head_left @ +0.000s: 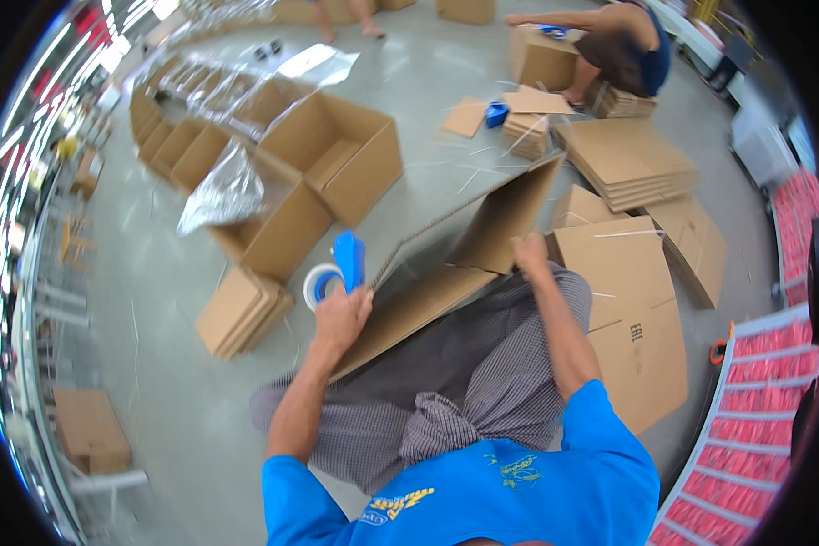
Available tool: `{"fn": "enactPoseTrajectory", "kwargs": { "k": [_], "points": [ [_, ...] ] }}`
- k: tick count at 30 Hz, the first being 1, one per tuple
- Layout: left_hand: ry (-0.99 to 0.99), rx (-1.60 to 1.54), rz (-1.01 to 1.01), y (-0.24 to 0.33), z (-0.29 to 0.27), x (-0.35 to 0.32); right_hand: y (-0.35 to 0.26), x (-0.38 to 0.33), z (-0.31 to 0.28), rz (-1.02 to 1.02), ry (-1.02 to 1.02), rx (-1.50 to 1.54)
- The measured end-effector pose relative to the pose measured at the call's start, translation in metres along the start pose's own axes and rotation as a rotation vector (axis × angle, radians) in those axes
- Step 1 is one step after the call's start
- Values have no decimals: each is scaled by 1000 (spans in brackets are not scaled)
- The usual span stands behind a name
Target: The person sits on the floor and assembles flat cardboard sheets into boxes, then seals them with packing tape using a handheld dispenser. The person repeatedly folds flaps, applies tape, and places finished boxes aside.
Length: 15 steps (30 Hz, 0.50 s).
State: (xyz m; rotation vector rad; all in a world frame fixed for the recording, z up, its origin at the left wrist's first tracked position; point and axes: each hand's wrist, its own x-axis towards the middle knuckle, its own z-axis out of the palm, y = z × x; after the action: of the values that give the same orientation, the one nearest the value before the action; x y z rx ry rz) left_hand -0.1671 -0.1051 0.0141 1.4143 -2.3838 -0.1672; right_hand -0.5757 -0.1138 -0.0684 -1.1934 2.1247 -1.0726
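Apparently, box [505,216]: was being opened out, tilted before the lap [515,364].
Left hand [340,320]: was curled around the blue tape dispenser [349,260].
Right hand [532,255]: box edge was pinched.
Tape [310,288]: a squared box was likely needed first.

An open brown cardboard box [510,214] sits tilted, with a blue tape dispenser [349,259] just beside its left end.

Two hands [338,318], one carton [510,214] between them, one held tape dispenser [349,257], two co-workers [646,50] (one only legs [364,14] in view)
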Motion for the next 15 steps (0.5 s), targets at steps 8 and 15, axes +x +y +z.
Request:
{"fn": "enactPoseTrajectory", "kwargs": {
  "k": [8, 15],
  "points": [
    [140, 46, -368, -38, -43, -33, -75, -70, -97, -309, -536, -132],
    [213, 150, -638, -45, -15, -57, -81, -119, -71, -232, -807, -430]
  ]
}}
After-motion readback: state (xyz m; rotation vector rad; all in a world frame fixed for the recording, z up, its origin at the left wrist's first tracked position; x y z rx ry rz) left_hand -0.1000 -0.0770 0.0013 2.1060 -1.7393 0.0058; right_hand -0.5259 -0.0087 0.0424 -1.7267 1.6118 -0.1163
